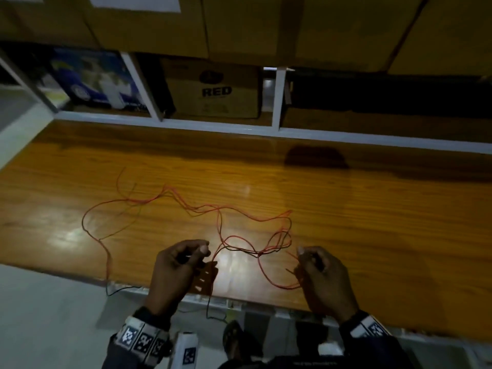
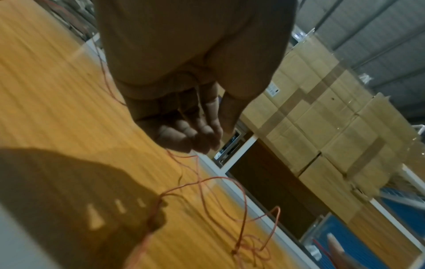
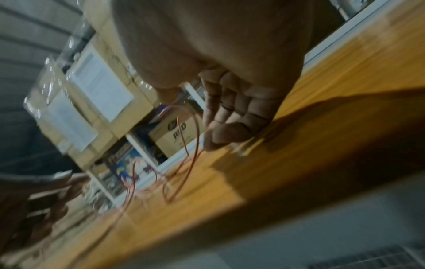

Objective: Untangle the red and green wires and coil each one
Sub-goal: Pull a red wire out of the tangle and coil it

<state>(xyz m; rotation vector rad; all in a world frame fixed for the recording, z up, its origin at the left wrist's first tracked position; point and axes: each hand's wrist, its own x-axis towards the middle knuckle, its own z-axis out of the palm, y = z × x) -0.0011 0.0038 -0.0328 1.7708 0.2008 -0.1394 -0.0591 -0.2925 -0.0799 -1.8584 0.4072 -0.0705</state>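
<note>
Low centre of frame: left hand (image 1: 183, 259) and right hand (image 1: 319, 265), fingers curled, each pinch wire, spreading the red wire (image 1: 239, 209) and green wire (image 1: 127, 225) tangle (uncoiled) to expose its knot.

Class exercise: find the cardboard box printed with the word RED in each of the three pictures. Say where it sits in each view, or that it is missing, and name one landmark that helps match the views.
Head view: the RED box sits upper centre, on the shelf behind the wooden table.
Left wrist view: not visible.
Right wrist view: the box is at centre, tilted, left of the right hand.
Shared landmark: the white shelf frame along the table's far edge.
</note>
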